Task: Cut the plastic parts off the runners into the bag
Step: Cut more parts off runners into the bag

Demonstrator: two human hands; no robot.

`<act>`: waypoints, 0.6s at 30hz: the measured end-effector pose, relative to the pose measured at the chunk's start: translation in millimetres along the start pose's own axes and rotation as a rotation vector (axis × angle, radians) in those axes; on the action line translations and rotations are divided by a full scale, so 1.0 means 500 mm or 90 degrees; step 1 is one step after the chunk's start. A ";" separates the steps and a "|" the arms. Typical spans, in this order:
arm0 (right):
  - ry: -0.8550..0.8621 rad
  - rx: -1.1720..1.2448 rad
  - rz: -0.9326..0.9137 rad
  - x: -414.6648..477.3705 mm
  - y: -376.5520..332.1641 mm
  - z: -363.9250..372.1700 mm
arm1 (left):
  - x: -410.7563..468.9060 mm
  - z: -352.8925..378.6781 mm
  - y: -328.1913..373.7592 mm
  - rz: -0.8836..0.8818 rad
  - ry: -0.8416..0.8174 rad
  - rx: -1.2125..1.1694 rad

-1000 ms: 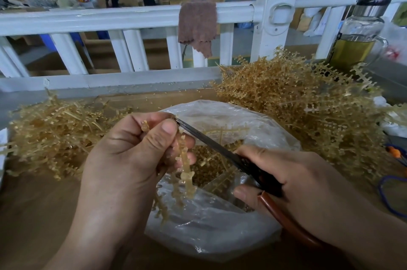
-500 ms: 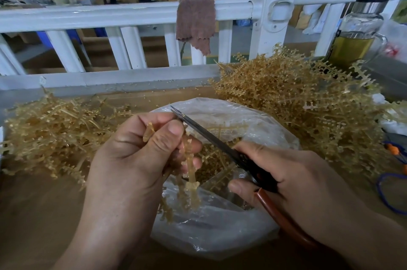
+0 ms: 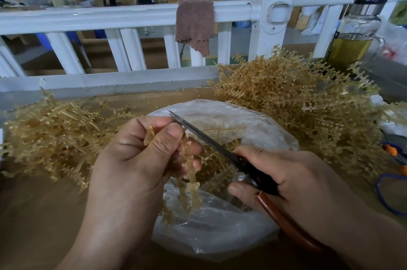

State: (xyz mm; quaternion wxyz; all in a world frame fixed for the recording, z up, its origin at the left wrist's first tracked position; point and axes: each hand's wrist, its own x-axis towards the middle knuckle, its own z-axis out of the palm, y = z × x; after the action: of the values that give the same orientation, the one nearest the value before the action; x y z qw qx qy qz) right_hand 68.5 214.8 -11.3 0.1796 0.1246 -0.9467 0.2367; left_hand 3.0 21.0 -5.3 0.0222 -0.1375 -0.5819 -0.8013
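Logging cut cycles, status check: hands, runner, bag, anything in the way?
Left hand pinches runner above open bag. Right hand grips scissors, blades against runner's top. Bag mouth unobstructed.

A tangled heap of runners [image 3: 55, 135] crowds the open bag [image 3: 215, 236] on its left, a taller heap [image 3: 308, 111] on its right. A white railing [image 3: 110, 16] walls the far edge. Bare tabletop [image 3: 39, 214] lies open near left. A glass bottle [image 3: 356, 34] stands far right.

Left hand [image 3: 132, 164] pinches runner [image 3: 192, 174]; right hand [image 3: 293, 179] grips scissors [image 3: 206, 136].

White railing [image 3: 123, 16], busy workshop beyond
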 end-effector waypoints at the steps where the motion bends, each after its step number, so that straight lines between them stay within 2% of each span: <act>1: -0.001 0.003 0.000 0.000 0.000 0.000 | 0.000 -0.001 0.000 0.001 -0.002 0.001; 7: 0.015 0.055 0.010 -0.002 -0.009 0.002 | -0.001 -0.001 0.000 0.003 -0.009 -0.017; 18: -0.001 0.051 0.019 -0.004 -0.005 0.015 | 0.000 -0.003 -0.003 -0.012 0.001 -0.005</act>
State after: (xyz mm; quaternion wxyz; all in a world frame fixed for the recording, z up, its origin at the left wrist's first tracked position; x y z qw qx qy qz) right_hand 68.9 209.4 -17.0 0.1699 0.1175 -0.9384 0.2771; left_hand 2.5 20.1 -7.2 0.0146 -0.1315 -0.5797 -0.8040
